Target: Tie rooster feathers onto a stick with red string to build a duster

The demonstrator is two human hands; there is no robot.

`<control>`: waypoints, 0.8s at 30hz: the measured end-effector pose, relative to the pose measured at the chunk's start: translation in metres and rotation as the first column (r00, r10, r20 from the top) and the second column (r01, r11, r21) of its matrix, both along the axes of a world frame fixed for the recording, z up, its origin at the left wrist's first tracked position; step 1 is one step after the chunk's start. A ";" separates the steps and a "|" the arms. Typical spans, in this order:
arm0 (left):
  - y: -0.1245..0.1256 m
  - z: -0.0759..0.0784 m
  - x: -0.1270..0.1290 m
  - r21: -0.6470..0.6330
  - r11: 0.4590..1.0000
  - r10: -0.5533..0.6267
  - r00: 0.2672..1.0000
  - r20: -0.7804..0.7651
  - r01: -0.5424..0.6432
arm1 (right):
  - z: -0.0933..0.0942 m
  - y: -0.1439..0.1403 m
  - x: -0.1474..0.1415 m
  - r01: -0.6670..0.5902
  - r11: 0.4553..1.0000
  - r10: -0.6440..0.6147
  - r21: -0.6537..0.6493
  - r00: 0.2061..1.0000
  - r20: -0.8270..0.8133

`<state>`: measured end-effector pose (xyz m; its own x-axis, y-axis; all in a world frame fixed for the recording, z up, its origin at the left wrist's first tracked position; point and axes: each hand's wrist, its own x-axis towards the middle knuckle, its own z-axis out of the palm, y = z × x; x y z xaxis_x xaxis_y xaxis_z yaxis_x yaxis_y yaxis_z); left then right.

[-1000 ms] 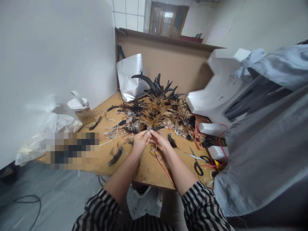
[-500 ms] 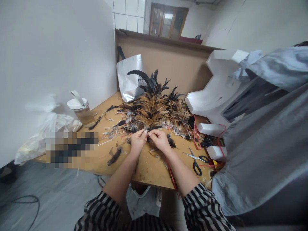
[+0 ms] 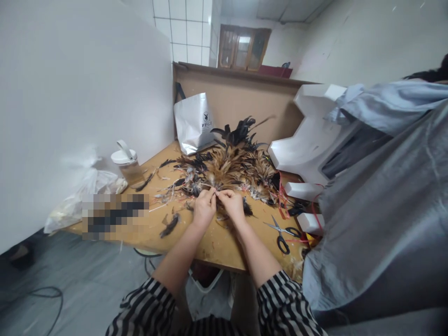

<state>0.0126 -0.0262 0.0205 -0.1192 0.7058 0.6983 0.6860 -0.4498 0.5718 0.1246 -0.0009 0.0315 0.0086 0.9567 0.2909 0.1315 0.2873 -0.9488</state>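
Note:
Brown-and-black feathers (image 3: 226, 163) fan out in a large pile on the wooden table, just beyond my two hands. My left hand (image 3: 205, 207) is closed in a pinch at the near end of the feathers. Touching it almost tip to tip, my right hand (image 3: 231, 204) pinches there too. Both seem to grip feathers by their quill ends, though the fingers cover the exact spot. Dark plumes (image 3: 240, 133) rise at the far end of the pile. A loose dark feather (image 3: 170, 226) lies left of my left hand.
Open scissors (image 3: 283, 232) lie at the right, near red ribbon (image 3: 282, 198) and white foam blocks (image 3: 304, 191). A lidded cup (image 3: 128, 168), a plastic bag (image 3: 82, 193) and a silver bag (image 3: 192, 123) stand left and behind. Grey cloth (image 3: 371, 219) hangs at the right.
The view has shifted slightly. The dark plumes have swung to the right, and the long curved black feather no longer sticks out left. My hands stay pinched close together.

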 end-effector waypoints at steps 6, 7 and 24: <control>-0.007 0.000 0.009 0.029 0.998 0.059 0.992 -0.114 -0.056 | -0.003 0.004 0.001 0.026 0.999 -0.028 -0.036 0.999 -0.046; -0.008 0.001 0.011 0.027 0.998 0.051 0.992 -0.113 -0.049 | -0.004 0.004 0.001 0.025 0.998 -0.028 -0.050 0.998 -0.055; -0.007 0.004 0.014 -0.010 0.997 -0.069 0.991 0.118 0.071 | -0.005 0.001 -0.001 -0.033 0.980 -0.033 -0.196 0.945 -0.324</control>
<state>0.0269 -0.0337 0.0246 -0.1501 0.7248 0.6725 0.5807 -0.4859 0.6533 0.1236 0.0005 0.0261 0.0711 0.9944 0.0786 -0.1925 0.0910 -0.9771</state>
